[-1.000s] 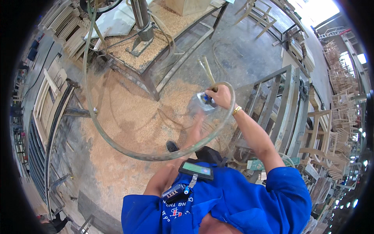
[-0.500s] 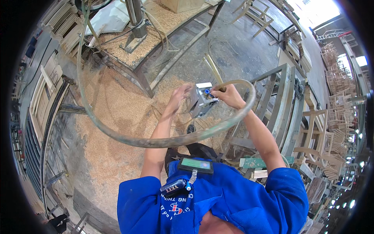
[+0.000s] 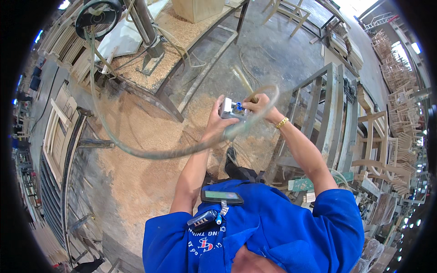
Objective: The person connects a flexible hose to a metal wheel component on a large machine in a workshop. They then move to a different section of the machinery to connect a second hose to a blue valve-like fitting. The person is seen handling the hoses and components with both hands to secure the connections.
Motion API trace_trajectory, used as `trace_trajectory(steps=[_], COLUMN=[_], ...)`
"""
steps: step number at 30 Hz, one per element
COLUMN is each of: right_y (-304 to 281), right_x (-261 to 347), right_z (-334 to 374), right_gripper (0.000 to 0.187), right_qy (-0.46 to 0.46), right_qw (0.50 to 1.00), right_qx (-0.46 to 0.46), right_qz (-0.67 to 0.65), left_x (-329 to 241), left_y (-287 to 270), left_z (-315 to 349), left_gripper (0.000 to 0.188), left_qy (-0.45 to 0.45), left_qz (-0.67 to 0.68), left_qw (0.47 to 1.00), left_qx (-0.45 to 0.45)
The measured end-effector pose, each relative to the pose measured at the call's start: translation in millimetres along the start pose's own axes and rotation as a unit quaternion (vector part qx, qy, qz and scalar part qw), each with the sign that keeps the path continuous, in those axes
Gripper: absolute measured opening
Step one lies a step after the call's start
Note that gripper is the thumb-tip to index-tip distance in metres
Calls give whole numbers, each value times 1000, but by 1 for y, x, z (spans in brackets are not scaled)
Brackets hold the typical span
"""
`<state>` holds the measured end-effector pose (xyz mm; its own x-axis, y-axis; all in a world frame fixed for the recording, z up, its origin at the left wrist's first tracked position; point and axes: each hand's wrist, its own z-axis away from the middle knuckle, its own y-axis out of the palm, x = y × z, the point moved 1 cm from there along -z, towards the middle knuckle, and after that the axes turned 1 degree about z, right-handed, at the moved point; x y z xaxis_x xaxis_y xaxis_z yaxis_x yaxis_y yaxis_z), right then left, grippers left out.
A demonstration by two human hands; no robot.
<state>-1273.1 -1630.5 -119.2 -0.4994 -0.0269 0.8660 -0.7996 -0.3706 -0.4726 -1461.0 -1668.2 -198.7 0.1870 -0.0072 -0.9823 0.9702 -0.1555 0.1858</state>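
My left hand (image 3: 216, 122) is wrapped around a small grey metal block (image 3: 231, 113) with a white part on top, held up in front of my body. A blue push-in type fitting (image 3: 238, 106) sticks up from the block. My right hand (image 3: 258, 107) is closed, its thumb and fingertips at the blue fitting. A yellowish tube (image 3: 244, 78) runs out of the right hand, pointing away from me and blurred. A thick, worn hose (image 3: 157, 154) loops in front of my forearms and up around the right hand; the exact joint is hidden.
A sawdust-covered bench (image 3: 175, 22) with a metal post stands at the far left. Sawdust (image 3: 136, 123) covers the floor below. To the right is a metal frame (image 3: 325, 109), with wooden chair frames (image 3: 375, 136) beyond. Curved wood parts (image 3: 59, 123) lie at the left.
My left hand has moved slightly right and closed around the block. The block has turned and shifted a little nearer. The hose loop has swung, and its right side sits closer in.
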Motion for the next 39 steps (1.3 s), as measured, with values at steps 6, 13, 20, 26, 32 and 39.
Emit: trace_trajectory(steps=[6, 13, 20, 26, 32, 39], right_y=[-33, -48, -31, -26, -22, -21], right_x=[6, 21, 41, 50, 67, 83], right_z=[2, 10, 4, -4, -8, -3], right_gripper=[33, 28, 24, 27, 28, 26], right_qy=[25, 22, -80, -89, -96, -83], right_qw=[996, 975, 956, 942, 920, 922], right_qx=[84, 215, 216, 235, 271, 298], right_qz=[-32, 45, 183, 223, 268, 235], left_x=[-11, -48, -72, -73, -82, -76], left_y=[-30, -56, -62, -67, -63, -65], left_z=[21, 47, 61, 63, 62, 67], left_gripper=[98, 91, 91, 88, 83, 85], left_qy=[-77, 76, 117, 76, 85, 47], left_qz=[39, -195, -277, -287, -305, -214], left_qw=[989, 976, 953, 954, 948, 975], left_qx=[-116, -64, -36, -52, -19, -28])
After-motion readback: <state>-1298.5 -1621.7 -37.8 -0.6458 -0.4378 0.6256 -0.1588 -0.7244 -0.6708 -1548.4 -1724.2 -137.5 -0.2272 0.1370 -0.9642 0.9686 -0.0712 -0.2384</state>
